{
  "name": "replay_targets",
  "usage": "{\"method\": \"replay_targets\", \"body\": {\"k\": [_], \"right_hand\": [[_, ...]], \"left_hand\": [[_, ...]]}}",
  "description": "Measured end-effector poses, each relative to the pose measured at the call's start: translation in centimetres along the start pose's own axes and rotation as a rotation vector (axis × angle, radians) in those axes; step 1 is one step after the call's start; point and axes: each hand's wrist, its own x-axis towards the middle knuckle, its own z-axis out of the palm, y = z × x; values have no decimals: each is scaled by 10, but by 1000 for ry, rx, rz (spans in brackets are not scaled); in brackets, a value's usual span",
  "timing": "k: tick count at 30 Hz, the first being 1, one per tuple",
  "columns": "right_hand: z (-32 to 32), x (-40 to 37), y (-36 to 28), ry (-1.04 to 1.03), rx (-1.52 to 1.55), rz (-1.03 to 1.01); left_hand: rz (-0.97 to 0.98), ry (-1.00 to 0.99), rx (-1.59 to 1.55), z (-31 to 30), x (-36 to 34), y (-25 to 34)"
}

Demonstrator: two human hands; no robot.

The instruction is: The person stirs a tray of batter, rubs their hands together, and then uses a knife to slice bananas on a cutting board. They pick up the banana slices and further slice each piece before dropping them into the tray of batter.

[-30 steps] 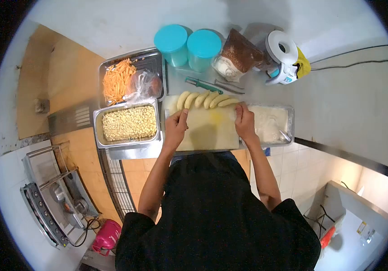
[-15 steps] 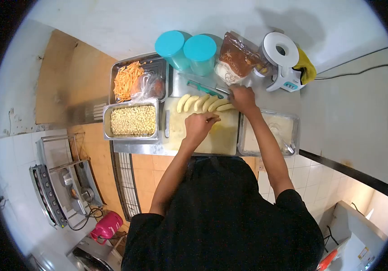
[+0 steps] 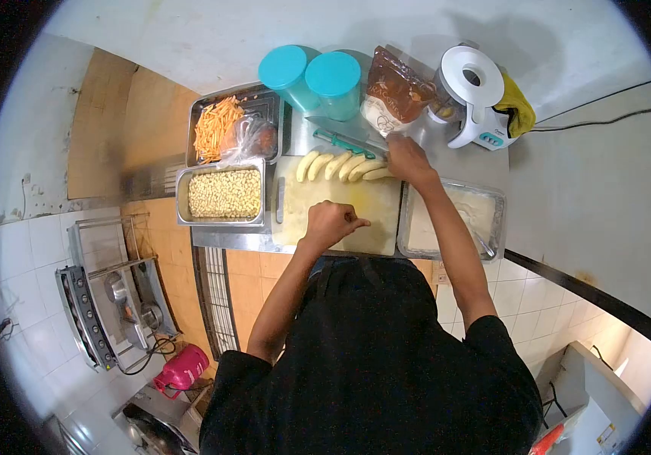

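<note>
Over the middle of the pale cutting board (image 3: 295,216), my left hand (image 3: 331,224) is closed, its thumb against the fingers; whatever it may hold is hidden. My right hand (image 3: 410,159) is closed at the board's top right corner, beside the handle end of a knife (image 3: 371,146), its grip hard to make out. Several peeled bananas (image 3: 333,166) lie in a row along the board's far edge. A green peeler-like tool (image 3: 333,139) lies just behind them. Right of the board stands a clear tray of pale batter (image 3: 443,224) with a utensil in it.
On the left are a metal pan of diced pale pieces (image 3: 224,194) and a dark tray with orange strips (image 3: 218,129) and a plastic bag. Along the back stand two turquoise-lidded containers (image 3: 334,76), a brown packet (image 3: 395,91) and a white appliance (image 3: 477,91) with a yellow cloth.
My left hand has moved down the board, away from the bananas. My right hand has shifted slightly, staying by the far right corner. The rightmost bananas now lie closer together.
</note>
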Motion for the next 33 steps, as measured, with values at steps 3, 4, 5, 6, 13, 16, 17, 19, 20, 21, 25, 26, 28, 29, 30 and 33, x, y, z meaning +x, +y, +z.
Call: {"method": "replay_targets", "body": {"k": [3,4,5,6,13,16,17,19,20,21,25,26,28,29,30,33], "right_hand": [[-16,-11,1,9,6,-13],[-20,-16,2,32,-9,-54],[-24,-23,5,35,-7,-52],[-32,-33,4,23,9,-15],[-53,-118,3,18,260,218],[-54,-161,-4,16,373,354],[-53,-174,-10,69,472,391],[-42,-198,-15,141,539,395],[-36,-208,-17,151,536,402],[-29,-217,-19,173,619,409],[-6,-242,-26,269,807,369],[-1,-246,-26,284,824,383],[2,-251,-30,309,827,379],[4,-252,-31,332,832,373],[4,-252,-32,332,832,374],[5,-252,-38,422,922,336]], "left_hand": [[6,22,33,-5,-2,-1],[16,20,87,-8,-2,0],[18,19,89,-9,-1,2],[-25,40,71,-9,3,6],[246,234,143,13,44,9],[299,337,213,28,64,17],[311,335,210,31,71,18],[343,328,343,38,83,21],[356,329,339,41,90,20],[394,335,379,47,96,17],[453,318,390,52,106,16],[457,318,389,52,106,16],[417,231,486,51,108,16],[418,231,486,51,108,15],[444,248,445,51,108,13],[501,294,379,54,104,8]]}}
